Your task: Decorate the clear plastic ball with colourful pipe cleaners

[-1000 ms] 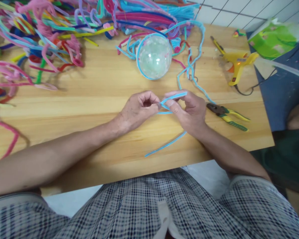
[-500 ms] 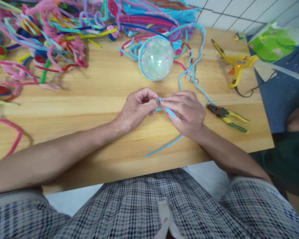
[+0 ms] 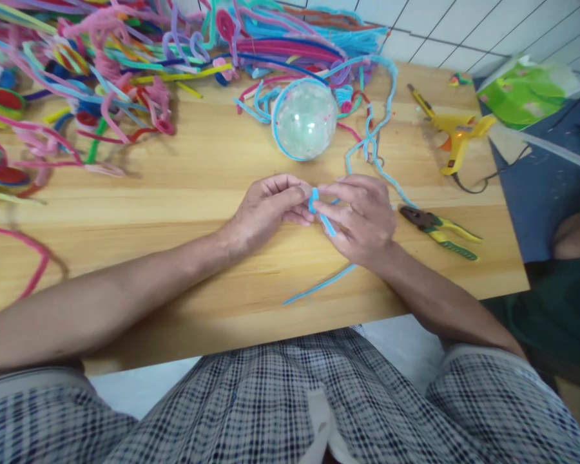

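Note:
Between my two hands is a light blue pipe cleaner [image 3: 327,224], bent into a small coil at its top. My left hand [image 3: 273,205] pinches the coil's left side between thumb and fingers. From the right, my right hand [image 3: 362,216] grips the same pipe cleaner, its straight part slanting down across the fingers. Some of the coil is hidden by the fingertips. A second length of blue pipe cleaner [image 3: 319,286] lies on the wood below my right hand. Beyond my hands sits a clear ball [image 3: 305,120] with a blue pipe cleaner ring around it.
Pliers [image 3: 437,232] lie right of my right hand, with a yellow glue gun [image 3: 457,138] and a yellow cutter [image 3: 419,100] behind. Colourful pipe cleaners [image 3: 106,77] crowd the table's [image 3: 174,193] back left. A green package [image 3: 522,93] and another person's arm [image 3: 577,225] are at right.
The blue pipe cleaner's bent end has turned and now shows as a small upright coil between my fingertips. Both hands stay in nearly the same place. The view has shifted slightly.

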### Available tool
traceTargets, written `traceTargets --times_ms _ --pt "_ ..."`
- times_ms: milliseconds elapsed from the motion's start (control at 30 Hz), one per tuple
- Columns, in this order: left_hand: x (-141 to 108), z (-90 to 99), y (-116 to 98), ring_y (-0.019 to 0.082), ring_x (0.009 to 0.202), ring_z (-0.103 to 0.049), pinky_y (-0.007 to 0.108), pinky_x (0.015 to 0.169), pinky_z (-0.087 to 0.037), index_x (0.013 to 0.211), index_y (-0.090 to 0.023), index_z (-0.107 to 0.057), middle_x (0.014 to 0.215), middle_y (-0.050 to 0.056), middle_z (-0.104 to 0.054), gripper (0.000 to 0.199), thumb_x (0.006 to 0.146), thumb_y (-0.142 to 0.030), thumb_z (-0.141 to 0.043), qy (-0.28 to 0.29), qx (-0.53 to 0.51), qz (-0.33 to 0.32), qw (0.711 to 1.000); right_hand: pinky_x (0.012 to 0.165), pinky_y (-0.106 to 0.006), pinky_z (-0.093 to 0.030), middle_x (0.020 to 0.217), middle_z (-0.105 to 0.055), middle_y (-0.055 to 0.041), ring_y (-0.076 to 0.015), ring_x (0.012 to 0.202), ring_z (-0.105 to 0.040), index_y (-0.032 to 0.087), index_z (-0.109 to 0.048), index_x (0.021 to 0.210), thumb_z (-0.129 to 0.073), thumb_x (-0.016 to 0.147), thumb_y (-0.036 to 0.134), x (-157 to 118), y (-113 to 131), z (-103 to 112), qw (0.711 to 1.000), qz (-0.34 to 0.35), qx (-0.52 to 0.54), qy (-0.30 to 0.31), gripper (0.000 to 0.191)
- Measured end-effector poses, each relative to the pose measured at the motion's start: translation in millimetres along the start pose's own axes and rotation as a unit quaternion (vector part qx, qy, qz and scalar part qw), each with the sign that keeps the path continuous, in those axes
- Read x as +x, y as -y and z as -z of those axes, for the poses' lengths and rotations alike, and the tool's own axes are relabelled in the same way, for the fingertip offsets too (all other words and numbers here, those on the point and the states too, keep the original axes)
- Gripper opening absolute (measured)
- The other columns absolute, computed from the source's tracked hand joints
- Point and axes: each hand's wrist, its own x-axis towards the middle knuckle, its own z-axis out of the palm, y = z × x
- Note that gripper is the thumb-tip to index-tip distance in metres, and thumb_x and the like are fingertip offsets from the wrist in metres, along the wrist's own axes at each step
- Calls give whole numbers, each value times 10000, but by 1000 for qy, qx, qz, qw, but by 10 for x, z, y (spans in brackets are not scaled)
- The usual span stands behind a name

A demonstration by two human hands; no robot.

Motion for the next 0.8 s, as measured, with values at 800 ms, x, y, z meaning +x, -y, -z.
traceTargets --times_ms 800 --pt "33 -2 -32 121 637 -768 227 704 -665 822 -151 -744 730 19 -800 315 891 -325 -998 -45 22 16 999 1151 -621 -563 1473 -765 -63 -332 1322 -736 385 -767 1318 -662 1033 390 -24 -75 14 997 64 41 -16 303"
